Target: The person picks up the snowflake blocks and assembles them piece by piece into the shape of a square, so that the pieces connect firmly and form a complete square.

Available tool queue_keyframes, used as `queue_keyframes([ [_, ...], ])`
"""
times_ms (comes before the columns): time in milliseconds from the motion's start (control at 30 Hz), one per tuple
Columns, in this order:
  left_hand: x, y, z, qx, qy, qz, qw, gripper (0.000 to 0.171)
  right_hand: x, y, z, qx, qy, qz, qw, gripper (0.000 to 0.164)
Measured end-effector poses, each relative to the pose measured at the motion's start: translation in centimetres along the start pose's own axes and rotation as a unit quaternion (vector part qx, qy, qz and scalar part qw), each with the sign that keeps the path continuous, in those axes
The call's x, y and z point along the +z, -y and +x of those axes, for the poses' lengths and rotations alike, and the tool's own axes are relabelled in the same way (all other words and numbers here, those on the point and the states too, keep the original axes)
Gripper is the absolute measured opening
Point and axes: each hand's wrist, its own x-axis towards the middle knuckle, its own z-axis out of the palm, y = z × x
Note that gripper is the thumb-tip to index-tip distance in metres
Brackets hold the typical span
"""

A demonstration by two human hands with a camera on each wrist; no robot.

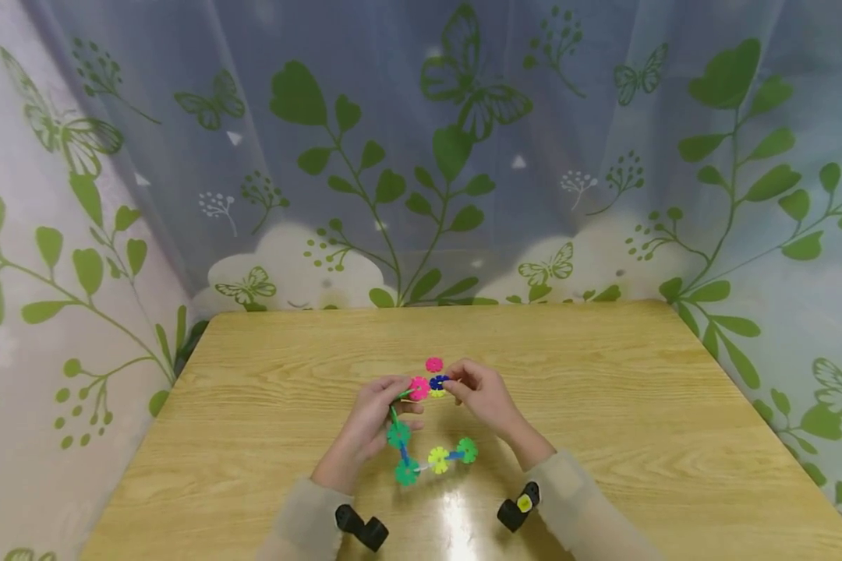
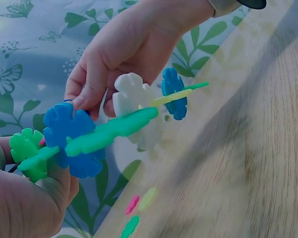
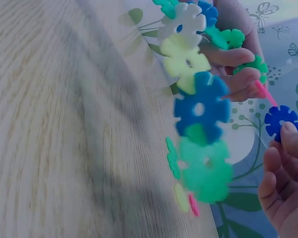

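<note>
My left hand holds a chain of interlocking plastic snowflake discs near its pink end disc. The chain hangs down and bends to the right, through green discs, a yellow disc and an end green disc. Between thumb and fingers, my right hand pinches a dark blue disc. That disc's edge meets the pink disc in the right wrist view; whether their slots are joined I cannot tell. A white disc and a blue disc show in the left wrist view.
Loose pink, yellow and green discs lie on the wooden table beyond the chain. A patterned curtain hangs behind the table's far edge and along both sides.
</note>
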Motion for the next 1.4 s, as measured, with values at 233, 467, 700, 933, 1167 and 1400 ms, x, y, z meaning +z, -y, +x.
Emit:
queue_keyframes([
  [233,0.8,0.3,0.4,0.009,0.011,0.017,0.9998,0.022,0.0,0.0,0.0,-0.074,-0.023,-0.035,0.996,0.004],
  [467,1.3,0.4,0.3,0.012,0.020,0.012,0.9997,0.014,0.6,-0.6,0.4,-0.295,-0.082,-0.122,0.944,0.012],
  [700,1.4,0.6,0.3,0.013,0.039,-0.011,0.9991,0.015,0.5,-0.2,0.1,-0.284,-0.076,-0.107,0.950,0.013],
  [933,1.3,0.3,0.0,0.007,0.089,-0.031,0.9956,0.025,-0.3,2.7,-0.6,-0.219,-0.054,-0.049,0.973,0.009],
  [1167,0.9,0.1,-0.1,-0.006,0.123,-0.042,0.9915,0.021,-0.8,3.5,-0.8,-0.181,-0.037,-0.028,0.982,0.003],
  [1400,0.4,-0.2,-0.1,0.006,0.162,-0.027,0.9864,0.020,-1.1,3.2,-0.7,-0.177,-0.021,-0.021,0.984,0.006],
])
